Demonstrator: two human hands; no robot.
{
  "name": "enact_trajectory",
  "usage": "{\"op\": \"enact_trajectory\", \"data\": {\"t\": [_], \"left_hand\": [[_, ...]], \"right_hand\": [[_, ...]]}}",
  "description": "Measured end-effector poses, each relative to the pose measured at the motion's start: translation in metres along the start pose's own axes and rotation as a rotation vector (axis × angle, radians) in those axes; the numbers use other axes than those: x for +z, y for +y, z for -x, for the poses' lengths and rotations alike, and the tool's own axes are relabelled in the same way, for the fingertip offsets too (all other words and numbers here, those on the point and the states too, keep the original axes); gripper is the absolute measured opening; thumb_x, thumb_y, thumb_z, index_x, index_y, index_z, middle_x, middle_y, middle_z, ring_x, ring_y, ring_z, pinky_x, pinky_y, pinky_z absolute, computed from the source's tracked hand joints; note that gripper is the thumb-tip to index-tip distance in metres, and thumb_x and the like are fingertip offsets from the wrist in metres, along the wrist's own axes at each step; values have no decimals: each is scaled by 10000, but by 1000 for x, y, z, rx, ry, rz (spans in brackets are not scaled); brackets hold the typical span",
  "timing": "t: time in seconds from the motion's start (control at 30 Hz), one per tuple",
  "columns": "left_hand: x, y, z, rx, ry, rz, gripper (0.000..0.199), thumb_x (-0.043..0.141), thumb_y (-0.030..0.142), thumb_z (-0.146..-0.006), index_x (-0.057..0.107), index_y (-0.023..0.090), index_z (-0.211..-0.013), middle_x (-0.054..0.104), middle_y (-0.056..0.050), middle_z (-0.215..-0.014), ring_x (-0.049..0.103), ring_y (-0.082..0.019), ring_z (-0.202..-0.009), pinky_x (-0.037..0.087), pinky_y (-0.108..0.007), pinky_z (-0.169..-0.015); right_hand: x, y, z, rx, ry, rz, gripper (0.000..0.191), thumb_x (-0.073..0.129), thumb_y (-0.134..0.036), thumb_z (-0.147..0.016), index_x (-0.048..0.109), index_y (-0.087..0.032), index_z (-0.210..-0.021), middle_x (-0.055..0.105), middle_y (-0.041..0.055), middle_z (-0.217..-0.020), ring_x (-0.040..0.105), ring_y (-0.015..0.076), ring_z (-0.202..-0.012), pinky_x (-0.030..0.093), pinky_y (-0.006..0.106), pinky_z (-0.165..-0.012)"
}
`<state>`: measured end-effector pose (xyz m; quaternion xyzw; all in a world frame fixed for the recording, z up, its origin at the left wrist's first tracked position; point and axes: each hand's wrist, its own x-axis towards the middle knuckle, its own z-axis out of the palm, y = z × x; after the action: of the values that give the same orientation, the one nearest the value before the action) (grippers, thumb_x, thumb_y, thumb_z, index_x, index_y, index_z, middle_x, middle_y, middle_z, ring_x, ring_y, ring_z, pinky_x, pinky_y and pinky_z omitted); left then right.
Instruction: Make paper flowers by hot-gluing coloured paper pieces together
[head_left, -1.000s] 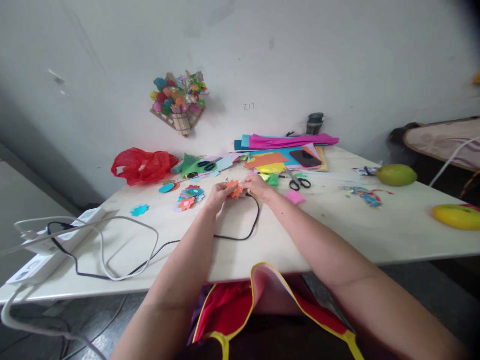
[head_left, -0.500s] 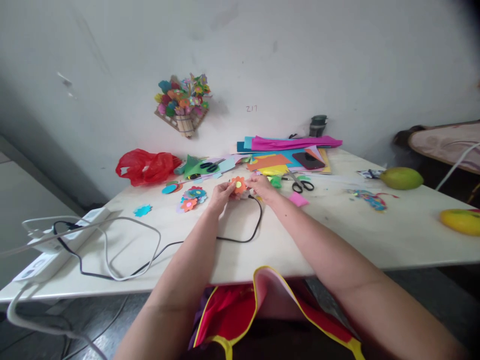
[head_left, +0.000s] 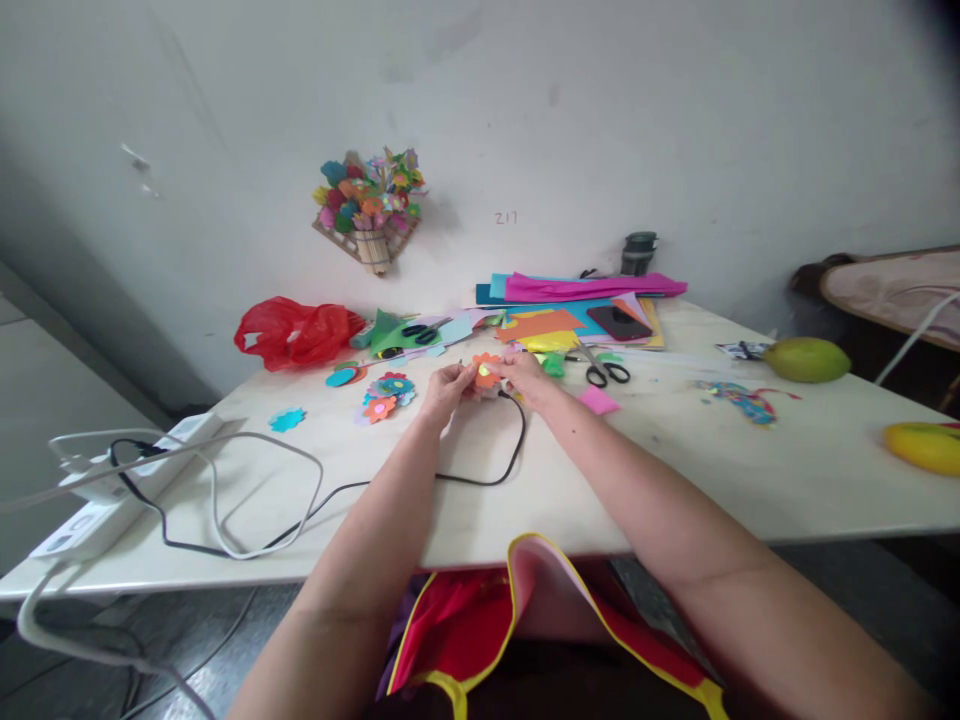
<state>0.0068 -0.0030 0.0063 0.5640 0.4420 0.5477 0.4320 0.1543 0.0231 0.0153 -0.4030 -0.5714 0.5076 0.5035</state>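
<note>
1. Nearest, a red apron with yellow trim (head_left: 472, 640) sits below the edge of the white counter (head_left: 510, 520).
2. A black cable (head_left: 480, 482) curves across it, its plug just below the hands.
3. Left hand (head_left: 448, 392) and right hand (head_left: 523, 375) pinch an orange paper flower (head_left: 485, 372), yellow-centred, between them, over the counter's middle.
4. Left of them lie overlapping paper flowers (head_left: 380, 408); right, black-handled scissors (head_left: 616, 373).
5. Behind, a phone (head_left: 619, 322) lies on coloured sheets (head_left: 544, 324).
6. Farthest, a flower bouquet (head_left: 369, 205) hangs on the wall (head_left: 585, 120).

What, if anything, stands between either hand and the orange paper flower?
Nothing visible does. The left hand pinches the left edge of the orange paper flower; the right hand is at its right side. The black cable curves on the near side, not between them.
</note>
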Motion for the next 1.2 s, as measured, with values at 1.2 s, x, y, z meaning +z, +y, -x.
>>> {"op": "enact_trajectory", "data": {"t": [1.2], "left_hand": [[-55,29,-22,115,350,-601,312,515,406,-731,563,159,-547,603,-34,-499,524,-109,-429,391,-201,-458]], "right_hand": [[-6,-5,0,-7,52,-94,268,648,-411,-642,600,-148,-634,665,48,-692,503,84,-547,316,192,-455]]}}
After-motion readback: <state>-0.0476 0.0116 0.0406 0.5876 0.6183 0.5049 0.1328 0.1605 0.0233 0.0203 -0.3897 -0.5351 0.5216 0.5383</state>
